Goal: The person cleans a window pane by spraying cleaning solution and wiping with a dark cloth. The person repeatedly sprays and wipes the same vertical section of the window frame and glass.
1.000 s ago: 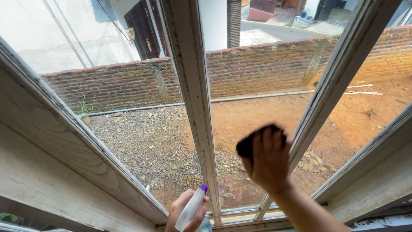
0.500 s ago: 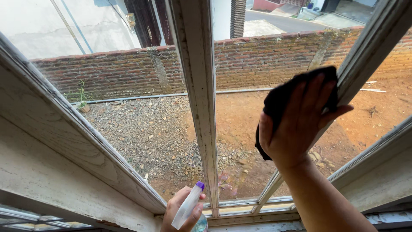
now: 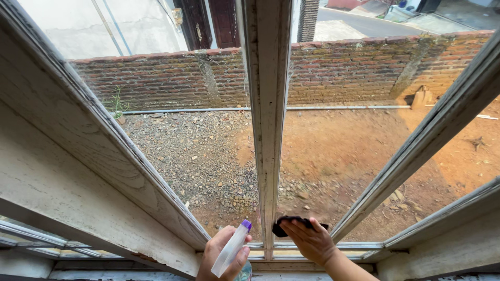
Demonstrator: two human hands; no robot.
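The right hand (image 3: 311,242) lies flat against the lower part of a window pane (image 3: 333,161), its fingers spread and pressing a dark cloth (image 3: 291,221) onto the glass, so the cloth shows only as a strip above the fingertips, close to the bottom corner of that pane. Just to the left stands the white wooden bar (image 3: 266,119) that divides the window, its paint worn and cracked. On the other side of the bar, low in the view, the left hand (image 3: 221,257) is closed around a spray bottle (image 3: 230,248) with a pale body and a purple tip, tilted so the tip points up and to the right, toward the bar. The two hands are near each other, with the bar's foot between them. A broad window frame (image 3: 88,156) slants down from the upper left. Through the glass lie a yard of gravel (image 3: 198,156) and reddish dirt (image 3: 344,151), and beyond it a brick wall (image 3: 354,70).
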